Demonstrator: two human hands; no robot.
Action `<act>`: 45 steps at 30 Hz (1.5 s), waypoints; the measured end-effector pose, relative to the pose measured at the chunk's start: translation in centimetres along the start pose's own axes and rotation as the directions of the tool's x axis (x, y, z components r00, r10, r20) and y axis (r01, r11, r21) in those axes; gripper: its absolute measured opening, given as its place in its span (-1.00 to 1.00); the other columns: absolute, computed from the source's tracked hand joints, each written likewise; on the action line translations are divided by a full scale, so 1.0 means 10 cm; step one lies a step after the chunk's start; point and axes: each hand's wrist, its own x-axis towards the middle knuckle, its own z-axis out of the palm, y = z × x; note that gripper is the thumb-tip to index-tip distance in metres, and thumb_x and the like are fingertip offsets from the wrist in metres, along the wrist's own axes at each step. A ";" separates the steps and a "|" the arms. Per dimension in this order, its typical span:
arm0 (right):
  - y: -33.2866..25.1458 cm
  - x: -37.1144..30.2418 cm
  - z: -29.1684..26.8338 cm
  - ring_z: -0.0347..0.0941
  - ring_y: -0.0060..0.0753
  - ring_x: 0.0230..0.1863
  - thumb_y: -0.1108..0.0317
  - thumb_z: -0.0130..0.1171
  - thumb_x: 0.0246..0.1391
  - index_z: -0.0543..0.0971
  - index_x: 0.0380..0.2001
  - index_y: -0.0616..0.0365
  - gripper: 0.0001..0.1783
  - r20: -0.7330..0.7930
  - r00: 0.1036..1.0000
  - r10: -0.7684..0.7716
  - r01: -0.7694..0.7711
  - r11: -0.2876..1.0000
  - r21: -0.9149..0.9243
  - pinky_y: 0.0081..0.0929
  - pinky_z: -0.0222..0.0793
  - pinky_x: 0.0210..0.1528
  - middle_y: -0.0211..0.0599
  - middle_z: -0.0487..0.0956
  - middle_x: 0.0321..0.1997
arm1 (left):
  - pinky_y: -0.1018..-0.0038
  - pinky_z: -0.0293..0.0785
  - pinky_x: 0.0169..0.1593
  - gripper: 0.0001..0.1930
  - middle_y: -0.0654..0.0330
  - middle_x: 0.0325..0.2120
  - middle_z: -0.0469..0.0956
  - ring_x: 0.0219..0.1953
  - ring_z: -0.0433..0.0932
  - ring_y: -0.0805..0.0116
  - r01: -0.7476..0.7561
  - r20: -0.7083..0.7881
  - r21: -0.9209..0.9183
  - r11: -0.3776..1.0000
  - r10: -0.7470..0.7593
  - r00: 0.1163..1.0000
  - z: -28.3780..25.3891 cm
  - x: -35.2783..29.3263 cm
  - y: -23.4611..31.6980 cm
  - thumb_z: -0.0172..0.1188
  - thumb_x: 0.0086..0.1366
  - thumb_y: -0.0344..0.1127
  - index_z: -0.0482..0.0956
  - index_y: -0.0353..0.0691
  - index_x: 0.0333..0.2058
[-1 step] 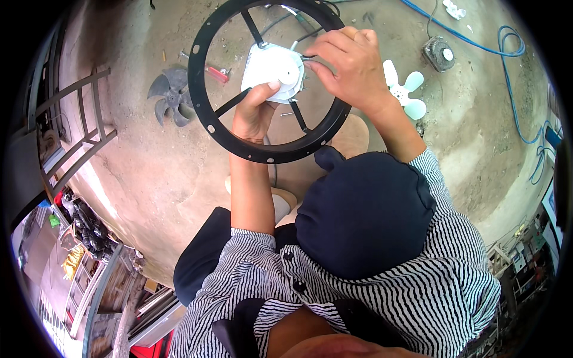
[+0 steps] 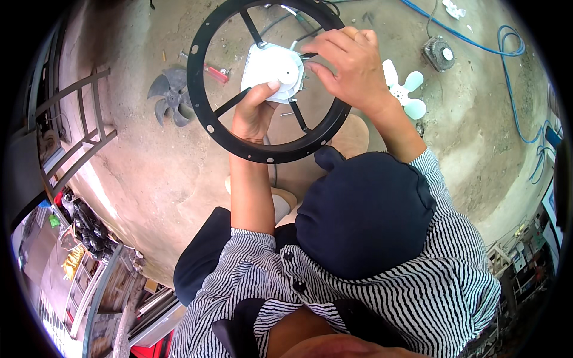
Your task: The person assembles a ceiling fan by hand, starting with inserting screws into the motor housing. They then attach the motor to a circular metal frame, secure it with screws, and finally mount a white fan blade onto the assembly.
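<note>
A black round fan frame [image 2: 209, 128] with spokes is held up in front of me. At its centre sits a white motor housing [image 2: 262, 68], a fan motor by its look. My left hand [image 2: 253, 113] grips the housing from the near side, thumb on its face and the other fingers hidden underneath. My right hand [image 2: 352, 65] is at the housing's right side, beside the end of a spoke [image 2: 309, 55]. Its thumb and forefinger stand apart, and I see nothing held between them.
On the floor lie a grey fan blade [image 2: 173, 98], a pale green fan blade [image 2: 409, 89], a red-handled tool [image 2: 216, 74] and a dark motor [image 2: 439, 53]. A blue hose [image 2: 465, 30] curves along the right. A metal frame [image 2: 83, 113] stands at left.
My right thumb and forefinger have parted slightly at the spoke end. The fan frame has shifted a touch to the left; my left hand keeps its grip.
</note>
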 end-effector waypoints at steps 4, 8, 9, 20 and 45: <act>0.04 -0.03 0.03 0.47 -0.43 -0.19 0.38 0.42 -0.15 0.69 -0.34 -0.13 -0.78 0.001 0.999 -0.051 0.051 0.999 0.000 -0.35 0.16 -0.07 -0.64 0.60 -0.26 | 0.24 0.57 0.12 -0.36 0.02 -0.01 0.55 0.03 0.59 0.17 0.015 0.021 -0.008 1.000 -0.015 1.000 -0.03 0.02 -0.02 0.29 0.15 -0.30 0.34 -0.41 0.19; 0.03 -0.03 0.02 0.47 -0.44 -0.19 0.38 0.41 -0.14 0.69 -0.34 -0.13 -0.78 0.006 1.000 -0.030 0.030 0.999 -0.020 -0.36 0.16 -0.07 -0.65 0.60 -0.26 | 0.24 0.56 0.13 -0.36 0.02 -0.01 0.55 0.03 0.59 0.17 0.001 0.022 0.000 1.000 -0.001 1.000 -0.02 0.02 -0.02 0.29 0.15 -0.30 0.33 -0.40 0.19; 0.03 -0.02 0.02 0.47 -0.44 -0.19 0.39 0.41 -0.14 0.69 -0.35 -0.13 -0.79 0.014 1.000 -0.021 0.021 1.000 -0.020 -0.36 0.16 -0.07 -0.65 0.60 -0.26 | 0.24 0.56 0.13 -0.36 0.02 -0.01 0.55 0.03 0.59 0.17 0.004 0.026 -0.001 1.000 -0.004 1.000 -0.02 0.01 -0.02 0.29 0.15 -0.30 0.33 -0.40 0.19; 0.07 -0.03 0.01 0.47 -0.46 -0.19 0.41 0.39 -0.12 0.69 -0.37 -0.12 -0.81 -0.006 0.996 -0.084 0.084 0.996 -0.014 -0.37 0.16 -0.06 -0.66 0.61 -0.25 | 0.26 0.53 0.15 -0.37 0.02 0.00 0.55 0.04 0.59 0.18 0.014 0.049 -0.018 1.000 -0.013 0.999 -0.02 0.03 -0.04 0.29 0.17 -0.29 0.35 -0.41 0.19; 0.11 -0.05 -0.08 0.44 -0.47 -0.30 0.40 0.39 0.01 0.64 -0.22 0.00 -0.77 -0.166 0.971 0.169 -0.123 0.958 0.261 -0.47 0.27 -0.12 -0.50 0.61 -0.27 | 0.12 0.58 0.15 -0.26 -0.15 0.03 0.53 0.07 0.59 -0.05 -0.052 -0.034 0.070 0.996 0.054 0.998 -0.20 0.06 0.02 0.28 0.09 -0.22 0.28 -0.42 0.22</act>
